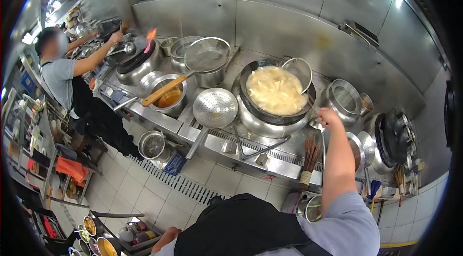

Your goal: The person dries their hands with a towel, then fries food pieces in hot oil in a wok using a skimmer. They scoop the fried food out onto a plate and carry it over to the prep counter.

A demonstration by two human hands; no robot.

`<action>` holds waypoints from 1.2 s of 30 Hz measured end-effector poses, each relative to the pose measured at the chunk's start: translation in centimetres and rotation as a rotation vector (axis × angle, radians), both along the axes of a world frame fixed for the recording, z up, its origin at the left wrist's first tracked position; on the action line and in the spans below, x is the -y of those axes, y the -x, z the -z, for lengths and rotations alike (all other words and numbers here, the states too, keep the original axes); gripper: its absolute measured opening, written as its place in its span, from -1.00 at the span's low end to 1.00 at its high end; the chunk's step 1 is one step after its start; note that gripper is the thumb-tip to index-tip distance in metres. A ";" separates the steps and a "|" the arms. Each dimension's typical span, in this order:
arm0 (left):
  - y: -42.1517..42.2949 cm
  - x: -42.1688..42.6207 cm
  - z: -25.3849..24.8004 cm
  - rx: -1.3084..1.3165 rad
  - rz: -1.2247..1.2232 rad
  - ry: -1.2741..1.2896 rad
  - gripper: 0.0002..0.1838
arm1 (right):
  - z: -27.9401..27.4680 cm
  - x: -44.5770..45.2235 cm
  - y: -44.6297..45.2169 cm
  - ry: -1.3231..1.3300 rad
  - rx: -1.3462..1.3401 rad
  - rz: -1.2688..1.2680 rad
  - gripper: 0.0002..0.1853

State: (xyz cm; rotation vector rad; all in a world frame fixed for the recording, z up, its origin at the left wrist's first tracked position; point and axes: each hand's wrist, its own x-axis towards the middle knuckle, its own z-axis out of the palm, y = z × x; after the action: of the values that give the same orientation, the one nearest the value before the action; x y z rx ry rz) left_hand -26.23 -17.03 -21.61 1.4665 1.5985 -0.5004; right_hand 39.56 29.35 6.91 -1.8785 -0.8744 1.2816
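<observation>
- The right hand [329, 117] is closed round a thin handle beside the wok; it appears to lead to the round silver wire-mesh strainer [298, 73].
- The left hand [167, 237] hangs low by the body, well apart from the right; whether its fingers hold anything, I cannot tell.
- Working the strainer well would call for slow, level sweeps, since the pale golden, frothing food [273, 89] looks hot and could spill or spit.
- Keeping the wrist outside the rim of the round black metal wok [249, 69] would be safer, and a firm grip should stop the handle twisting.
- The strainer's bowl rests or hovers at the wok's far right edge, beyond the right hand; which, I cannot tell.
- The food lies inside the wok, forward and left of that hand, well apart from the left hand.
</observation>
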 end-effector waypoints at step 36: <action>0.9 -8.0 8.0 -0.002 0.585 -0.328 -0.85 | -9.3 9.0 11.1 -0.305 1.195 -0.480 -0.71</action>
State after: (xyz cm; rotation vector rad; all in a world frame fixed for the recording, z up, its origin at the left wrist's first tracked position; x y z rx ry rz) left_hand -27.15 -8.99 -29.60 2.2008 1.2749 -0.5789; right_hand 28.42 20.36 16.18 -2.1584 -2.0617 0.0512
